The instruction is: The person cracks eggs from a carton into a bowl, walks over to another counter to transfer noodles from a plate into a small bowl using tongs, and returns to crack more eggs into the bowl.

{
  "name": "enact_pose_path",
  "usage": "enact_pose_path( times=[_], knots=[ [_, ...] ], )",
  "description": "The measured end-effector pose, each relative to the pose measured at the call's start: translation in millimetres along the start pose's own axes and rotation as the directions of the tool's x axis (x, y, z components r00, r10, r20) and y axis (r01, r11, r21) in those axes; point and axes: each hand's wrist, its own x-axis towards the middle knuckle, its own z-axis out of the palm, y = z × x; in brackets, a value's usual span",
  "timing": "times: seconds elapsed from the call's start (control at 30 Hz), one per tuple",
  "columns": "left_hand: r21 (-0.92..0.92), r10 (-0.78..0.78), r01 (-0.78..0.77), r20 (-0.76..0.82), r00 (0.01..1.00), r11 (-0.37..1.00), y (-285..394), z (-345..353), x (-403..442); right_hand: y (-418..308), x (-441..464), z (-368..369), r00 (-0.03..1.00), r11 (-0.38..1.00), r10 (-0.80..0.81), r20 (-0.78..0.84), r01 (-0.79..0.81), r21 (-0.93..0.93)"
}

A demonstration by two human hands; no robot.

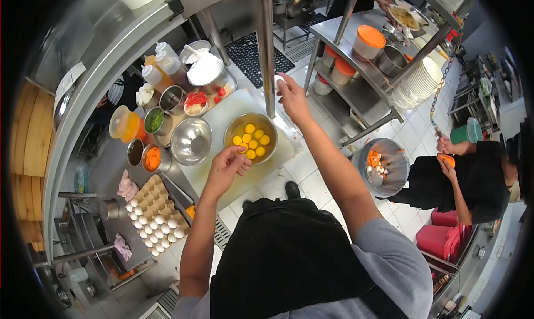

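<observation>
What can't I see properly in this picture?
All in the head view:
Yolks near the left hand: its fingers cover part of the bowl, so more could hide there.
White thing in the right hand: fingers cover part of it, so I can't tell if it's whole or broken.
Paper at far left: any writing is too small.
Person at the top: the picture's edge cuts off the head.

Round silver metal yolk bowl (236, 125) sitting on rectangular pale cutting board (236, 105), right of brown cardboard egg tray (158, 197)
</observation>
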Motion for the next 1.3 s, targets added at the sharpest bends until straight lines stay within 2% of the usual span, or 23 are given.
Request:
enact_pose_path(
  times=[0.03,0.1,0.17,0.23,0.3,0.33,0.37,0.4,0.47,0.57,0.6,0.67,0.7,0.73,0.77,0.83,0.9,0.97,1.03,1.13,1.17,1.23,1.3],
  knots=[
    [0.009,0.007,-0.007,-0.020,1.000,1.000,-2.3,-1.6,2.7,-0.6,-5.2,-1.8,0.996,0.994,0.085,0.018,-0.086,0.065],
    [0.012,0.017,-0.017,-0.046,0.999,1.000,-0.4,-1.3,8.5,-12.9,-18.3,-10.8,0.990,0.981,0.140,0.004,-0.139,0.136],
    [0.110,0.107,-0.096,-0.095,0.990,0.989,8.4,1.3,18.9,-18.3,-33.8,-20.5,0.981,0.959,0.196,-0.003,-0.191,0.210],
    [0.112,0.132,-0.118,-0.127,0.983,0.987,21.5,9.8,34.1,-18.3,-52.9,-26.8,0.886,0.864,0.338,0.316,-0.426,0.269],
    [0.119,0.155,-0.137,-0.162,0.974,0.983,27.8,14.9,49.5,-22.7,-73.8,-18.6,0.840,0.862,0.357,0.408,-0.465,0.203],
    [0.114,0.171,-0.158,-0.117,0.978,0.981,28.3,16.7,58.1,-25.5,-81.2,-15.2,0.793,0.860,0.376,0.479,-0.491,0.137],
    [0.110,0.188,-0.180,-0.068,0.980,0.978,26.7,15.1,64.7,-27.6,-86.6,-10.4,0.790,0.859,0.375,0.485,-0.493,0.139],
    [0.115,0.187,-0.178,-0.069,0.980,0.977,21.4,10.4,70.7,-29.5,-91.1,-3.9,0.788,0.885,0.387,0.479,-0.463,0.047],
    [0.114,0.186,-0.198,0.105,0.977,0.974,11.0,4.6,79.6,-34.1,-95.4,6.3,0.800,0.917,0.383,0.462,-0.391,-0.083],
    [0.098,0.142,-0.147,0.058,0.988,0.984,-3.7,-1.9,79.4,-19.5,-96.3,10.9,0.798,0.940,0.337,0.500,-0.317,-0.128],
    [0.095,0.146,-0.153,0.076,0.986,0.984,-3.7,-2.3,78.0,-37.9,-103.0,12.2,0.826,0.950,0.311,0.469,-0.254,-0.183],
    [0.158,0.031,-0.016,-0.093,0.995,0.987,-4.6,1.4,77.3,-16.1,-103.7,11.1,0.847,0.966,-0.013,0.531,0.147,-0.211],
    [0.171,0.010,0.005,-0.088,0.996,0.985,-12.2,-2.5,80.6,-32.1,-108.0,11.9,0.837,0.962,0.017,0.548,0.137,-0.238],
    [0.186,-0.009,0.025,-0.085,0.996,0.982,-20.1,-5.2,85.0,-18.8,-108.2,16.5,0.831,0.923,-0.162,0.532,0.319,-0.217],
    [0.182,0.003,0.007,-0.052,0.999,0.983,-22.8,-2.0,86.0,-20.8,-109.4,19.0,0.827,0.915,-0.141,0.544,0.319,-0.248],
    [0.208,-0.024,0.062,-0.182,0.983,0.976,-24.0,0.3,85.2,-26.9,-111.0,23.9,0.828,0.897,-0.123,0.547,0.329,-0.295],
    [0.260,-0.054,0.108,-0.206,0.977,0.960,-17.0,3.6,86.3,-16.6,-112.4,31.7,0.822,0.845,-0.190,0.537,0.415,-0.336],
    [0.301,-0.094,0.166,-0.240,0.966,0.939,-18.8,6.1,87.0,-8.4,-114.2,36.8,0.826,0.829,-0.193,0.530,0.425,-0.362],
    [0.400,0.022,0.096,-0.280,0.960,0.911,-29.0,6.5,93.0,0.8,-115.8,40.1,0.822,0.799,-0.299,0.485,0.494,-0.343],
    [0.409,0.080,0.048,-0.291,0.953,0.911,-32.9,9.8,95.6,0.6,-114.0,40.2,0.837,0.798,-0.226,0.499,0.453,-0.397],
    [0.410,0.071,0.066,-0.310,0.948,0.910,-31.4,11.3,94.9,5.4,-115.0,41.6,0.839,0.780,-0.272,0.471,0.479,-0.402],
    [0.512,0.153,0.025,-0.303,0.940,0.858,-26.6,13.4,90.9,-3.0,-118.0,42.4,0.855,0.789,-0.227,0.466,0.442,-0.427],
    [0.513,0.155,0.034,-0.321,0.934,0.858,-25.3,13.2,88.9,5.1,-116.5,45.0,0.852,0.795,-0.290,0.435,0.468,-0.387]
  ],
)
